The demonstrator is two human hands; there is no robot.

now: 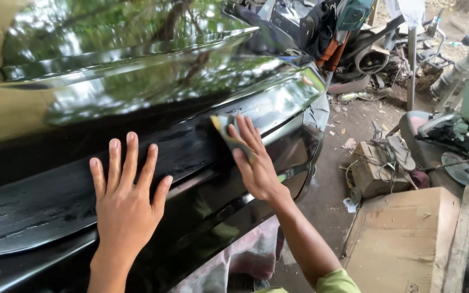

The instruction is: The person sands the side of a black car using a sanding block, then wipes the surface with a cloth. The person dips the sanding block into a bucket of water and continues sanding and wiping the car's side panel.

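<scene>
A glossy black car body panel [137, 81] fills the left and middle of the view, with wet streaks along its lower band. My left hand [126, 195] lies flat on that wet band, fingers spread, holding nothing. My right hand [253, 160] presses a small yellowish sanding pad [225, 130] against the panel, just below a raised crease near the panel's right end. Only the pad's top and left edge show beyond my fingers.
A flattened cardboard sheet [403, 239] and a wooden plank [457, 244] lie on the dirt floor at lower right. A small block with a sandal [400, 152] on it stands beyond. Scrap parts and clutter [365, 49] pile up at the back right. Pink cloth [245, 255] hangs under the panel.
</scene>
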